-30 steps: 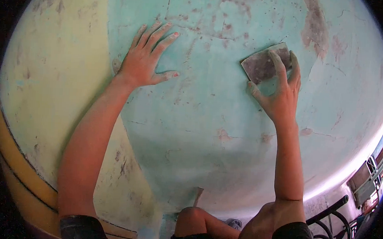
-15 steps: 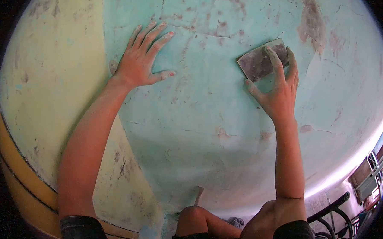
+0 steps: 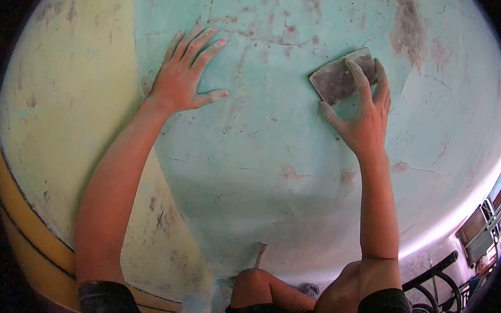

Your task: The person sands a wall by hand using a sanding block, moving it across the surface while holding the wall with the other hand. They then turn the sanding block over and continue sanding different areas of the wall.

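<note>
My left hand [image 3: 178, 78] lies on the blue-green wall [image 3: 251, 140] at upper left, fingers spread, holding nothing. At upper right, my right hand [image 3: 367, 108] grips a dark grey flat sanding block [image 3: 335, 82] between thumb and fingers. The block lies against the wall, tilted, with its left corner pointing out past the thumb. Pale dust coats the fingertips of both hands. Cracks and dark stains mark the wall around them.
A yellow wall section [image 3: 69, 92] is on the left, with an orange band [image 3: 34, 236] below it. My bent knee [image 3: 253, 282] shows at the bottom. A black metal frame [image 3: 438, 271] stands at lower right, and grey items [image 3: 482, 236] lie beyond it.
The view has shifted very slightly. Both hands keep nearly the same places on the wall, and the block is still in my right hand.
</note>
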Demonstrator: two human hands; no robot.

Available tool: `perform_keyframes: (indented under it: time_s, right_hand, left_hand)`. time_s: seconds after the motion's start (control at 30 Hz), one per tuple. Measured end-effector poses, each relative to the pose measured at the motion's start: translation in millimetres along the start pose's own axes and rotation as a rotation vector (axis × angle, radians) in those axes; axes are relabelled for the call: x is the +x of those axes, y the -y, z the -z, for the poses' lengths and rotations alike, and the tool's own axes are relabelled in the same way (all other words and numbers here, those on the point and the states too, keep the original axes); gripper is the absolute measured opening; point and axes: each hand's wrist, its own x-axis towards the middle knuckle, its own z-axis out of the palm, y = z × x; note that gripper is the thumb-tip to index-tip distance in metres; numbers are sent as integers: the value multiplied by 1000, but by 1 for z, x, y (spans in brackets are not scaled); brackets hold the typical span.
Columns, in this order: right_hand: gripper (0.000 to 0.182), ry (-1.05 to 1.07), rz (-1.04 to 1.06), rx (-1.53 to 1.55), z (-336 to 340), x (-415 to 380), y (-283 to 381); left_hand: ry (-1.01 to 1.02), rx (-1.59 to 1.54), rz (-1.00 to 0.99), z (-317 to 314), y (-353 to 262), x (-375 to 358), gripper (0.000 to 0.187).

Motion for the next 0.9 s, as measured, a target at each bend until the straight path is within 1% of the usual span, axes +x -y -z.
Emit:
perform_keyframes:
  time_s: [0.07,0.23,0.3,0.33,0.4,0.43,0.57,0.6,0.67,0.7,0.77,0.8,0.87,0.9]
  right_hand:
    - [88,-5,16,-9,-1,-1,0]
    - [88,-21,41,1,-1,-2,-1]
    - [87,-62,88,108,-1,0,-2]
    - [87,-61,79,97,2,1,-3]
    - [90,-57,73,185,8,3,-2]
    - [87,-81,82,218,11,6,-3]
    - [88,-122,50,234,29,11,-12]
    - [87,-125,42,240,36,13,-15]
    - [87,-123,33,243,47,15,-23]
    - [87,-124,35,249,52,15,-29]
    - [87,-126,31,265,60,14,-38]
    - [87,-123,14,255,63,13,-41]
    - [88,-116,-1,254,68,12,-49]
    - [88,-93,-21,253,68,11,-53]
  left_hand:
    - [-47,-20,8,-1,0,1,93]
    - [-40,-24,9,0,0,0,93]
    - [-39,-35,3,0,0,0,93]
    - [-36,-35,6,0,0,0,94]
    - [-37,-42,-12,1,1,1,94]
    - [-18,-20,-12,1,1,1,93]
    - [-14,1,-27,0,1,1,91]
    - [-17,-3,-34,-1,-5,1,91]
    - [-59,-34,84,-5,-20,-6,90]
    - [-56,-37,82,-9,-31,-11,90]
    - [-132,-33,229,-19,-60,-21,87]
    - [-122,-31,229,-25,-74,-26,87]
    - [-146,-117,300,-33,-107,-31,82]
    - [-147,-156,274,-35,-124,-28,80]
